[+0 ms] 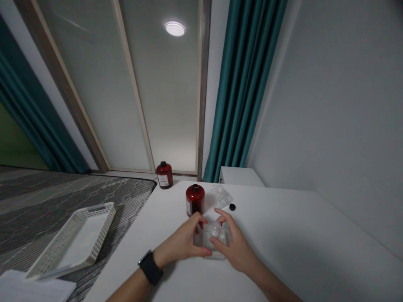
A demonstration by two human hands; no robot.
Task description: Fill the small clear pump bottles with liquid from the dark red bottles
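A clear, squarish glass bottle [215,243] with a rounded top stands on the white table between my hands. My left hand [185,238], with a dark watch at its wrist, curls round the bottle's left side, thumb in front and fingers behind. From the right, my right hand [235,245] bends about the bottle's top, its thumb against the front and its forefinger raised behind. Just beyond my left fingers is an open-necked dark red bottle [195,199] with a white label. A small black cap [232,206] lies to its right.
A second dark red bottle [164,175], capped in black, stands at the table's far left corner. A clear, crumpled-looking piece [222,197] lies behind my hands. Left of the white table [283,235], lower down, are a white perforated basket [75,241] and paper sheets [34,287].
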